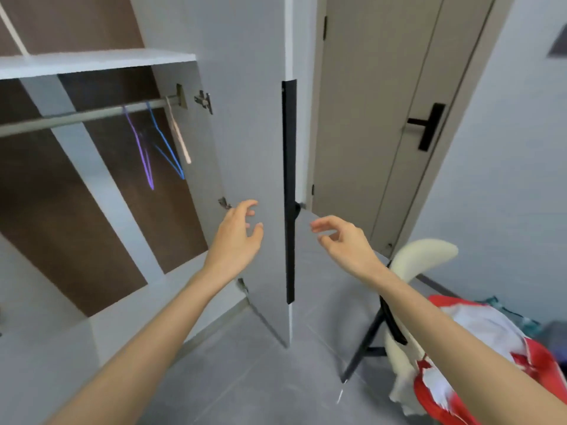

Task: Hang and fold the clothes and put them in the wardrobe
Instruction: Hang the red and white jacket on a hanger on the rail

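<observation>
In the head view, crumpled red-and-white clothes lie on a cream chair at lower right, while the left hand and right hand, fingers loosely apart and holding nothing, flank the black-handled door of the open grey wardrobe, where purple, blue and pink hangers dangle from the rail.

Person's visible body parts: left hand and right hand, both bare. The left forearm and right forearm are slender and uncovered up to the near frame edge. Fingernails are blurred.
</observation>
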`<move>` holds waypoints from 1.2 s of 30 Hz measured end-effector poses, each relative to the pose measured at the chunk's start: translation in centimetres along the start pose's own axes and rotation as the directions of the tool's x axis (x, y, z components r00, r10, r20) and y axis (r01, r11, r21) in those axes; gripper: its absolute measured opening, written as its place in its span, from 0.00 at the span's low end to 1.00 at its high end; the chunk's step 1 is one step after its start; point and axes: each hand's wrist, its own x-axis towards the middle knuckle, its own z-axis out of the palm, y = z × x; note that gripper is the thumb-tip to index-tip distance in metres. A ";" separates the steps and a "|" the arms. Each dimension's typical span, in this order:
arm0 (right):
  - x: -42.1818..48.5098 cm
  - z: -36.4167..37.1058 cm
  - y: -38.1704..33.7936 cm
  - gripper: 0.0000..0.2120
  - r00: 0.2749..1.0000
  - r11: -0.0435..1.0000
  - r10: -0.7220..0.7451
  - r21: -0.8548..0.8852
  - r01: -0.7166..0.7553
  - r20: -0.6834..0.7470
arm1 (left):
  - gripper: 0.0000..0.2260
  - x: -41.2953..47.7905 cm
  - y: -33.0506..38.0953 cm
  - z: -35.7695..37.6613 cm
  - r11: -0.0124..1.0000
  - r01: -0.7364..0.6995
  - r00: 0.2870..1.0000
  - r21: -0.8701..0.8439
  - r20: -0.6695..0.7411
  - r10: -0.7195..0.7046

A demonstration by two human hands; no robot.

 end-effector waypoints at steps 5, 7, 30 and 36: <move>-5.7 -6.6 5.6 0.13 0.977 0.986 0.157 -0.040 -0.164 -0.147 | 0.18 -0.5 5.6 7.9 0.990 -0.089 0.978 -0.107 0.177 0.107; -8.1 -9.0 8.3 0.14 0.957 0.976 0.210 -0.019 -0.218 -0.200 | 0.18 -0.8 7.8 11.4 0.984 -0.121 0.960 -0.133 0.238 0.150; -20.8 -25.7 38.9 0.19 0.630 0.674 0.696 0.013 -0.738 -0.344 | 0.18 -2.3 21.4 47.4 0.981 -0.094 0.689 -0.171 0.700 0.188; -20.2 -26.6 47.2 0.22 0.487 0.536 0.792 0.038 -0.843 -0.368 | 0.18 -0.6 21.5 57.1 0.980 -0.109 0.600 -0.168 0.774 0.200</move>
